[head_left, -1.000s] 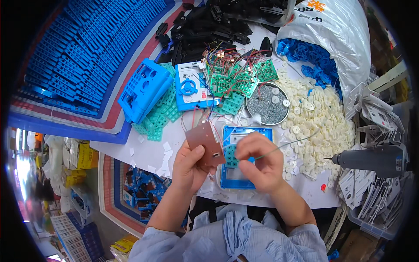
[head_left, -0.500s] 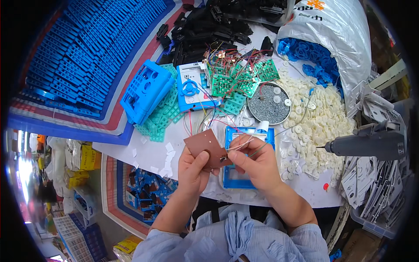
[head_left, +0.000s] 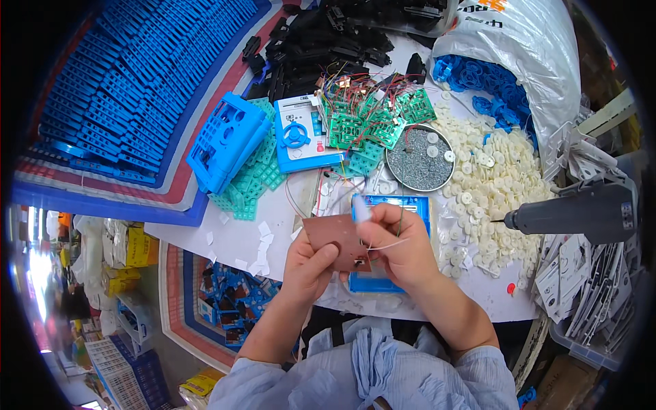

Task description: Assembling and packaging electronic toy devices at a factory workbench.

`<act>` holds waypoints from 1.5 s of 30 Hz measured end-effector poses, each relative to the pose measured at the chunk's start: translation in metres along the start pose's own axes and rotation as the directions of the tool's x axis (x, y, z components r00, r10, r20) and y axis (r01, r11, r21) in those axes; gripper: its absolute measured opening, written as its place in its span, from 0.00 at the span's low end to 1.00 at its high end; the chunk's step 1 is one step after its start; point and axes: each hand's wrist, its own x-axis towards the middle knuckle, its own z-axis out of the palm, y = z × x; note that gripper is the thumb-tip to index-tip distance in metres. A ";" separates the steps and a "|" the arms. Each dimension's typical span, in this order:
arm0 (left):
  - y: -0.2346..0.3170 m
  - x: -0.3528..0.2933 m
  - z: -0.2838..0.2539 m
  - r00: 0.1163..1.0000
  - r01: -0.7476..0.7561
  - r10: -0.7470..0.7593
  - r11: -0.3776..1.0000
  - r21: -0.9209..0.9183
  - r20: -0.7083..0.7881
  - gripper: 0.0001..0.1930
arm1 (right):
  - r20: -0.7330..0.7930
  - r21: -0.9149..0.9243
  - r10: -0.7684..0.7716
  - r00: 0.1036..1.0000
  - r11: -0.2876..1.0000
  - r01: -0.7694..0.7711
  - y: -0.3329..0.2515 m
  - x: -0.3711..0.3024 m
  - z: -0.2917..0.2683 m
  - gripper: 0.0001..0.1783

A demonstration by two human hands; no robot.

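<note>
My left hand grips a brown circuit board, thumb on its plain face and fingers beneath. Close against the board's right edge is my right hand, its fingers pinched on thin wires. A pale wire sticks out of that grip, and a green wire passes by the fingers. At the right hand's fingertips shows a blurred white and bluish piece; I cannot tell what it is. Partly hidden under both hands lies a blue plastic frame on the white table.
Beyond the hands are a blue-and-white case, green circuit boards with wires, and a round dish of small metal parts. White plastic discs heap at right, beside a power screwdriver. Blue housings fill a bin at left.
The board has turned and shifted slightly right and down. My right hand has moved in over its edge, and the blurred white piece now shows at its fingertips.
</note>
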 end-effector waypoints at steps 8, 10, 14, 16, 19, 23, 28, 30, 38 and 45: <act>0.001 0.010 0.002 0.991 -0.089 0.068 0.977 -0.196 -0.114 0.19 | -0.063 0.299 -0.108 0.992 0.946 0.122 0.018 -0.022 -0.007 0.03; 0.000 0.011 0.001 0.994 -0.081 0.063 0.976 -0.201 -0.095 0.19 | -0.042 0.127 -0.352 0.935 0.926 0.355 0.022 -0.026 -0.003 0.03; 0.002 0.009 0.008 0.995 -0.084 0.076 0.986 -0.141 -0.065 0.19 | 0.140 0.209 -0.304 0.942 0.939 0.272 0.008 -0.019 -0.017 0.04; 0.001 0.006 0.011 0.994 -0.088 0.081 0.991 -0.096 -0.069 0.20 | 0.102 0.164 -0.086 0.991 0.984 0.068 -0.006 -0.013 -0.016 0.06; 0.001 0.004 0.009 0.995 -0.086 0.084 0.995 -0.040 -0.059 0.20 | 0.042 0.039 -0.034 0.999 0.999 0.032 -0.007 -0.008 -0.010 0.09; -0.004 0.003 0.002 0.986 -0.139 0.137 0.990 -0.011 -0.090 0.20 | 0.007 0.111 -0.091 0.996 0.990 0.090 -0.003 -0.009 -0.011 0.06; -0.001 0.006 0.011 0.983 -0.174 0.166 0.978 -0.119 -0.076 0.22 | -0.032 0.251 0.161 0.986 0.956 -0.148 0.011 -0.013 -0.009 0.06; 0.001 0.009 0.017 0.983 -0.179 0.182 0.974 -0.140 0.012 0.23 | 0.041 0.253 0.231 0.972 0.939 -0.234 0.021 -0.010 -0.013 0.06; 0.022 0.002 0.006 0.935 -0.355 0.344 0.913 0.200 0.085 0.24 | -0.019 0.349 0.073 0.997 0.935 -0.062 0.009 -0.048 -0.006 0.26; 0.032 -0.023 -0.017 0.954 -0.257 0.194 0.921 0.292 0.228 0.20 | 0.024 -0.628 -0.167 0.986 0.765 0.144 -0.042 -0.148 -0.075 0.43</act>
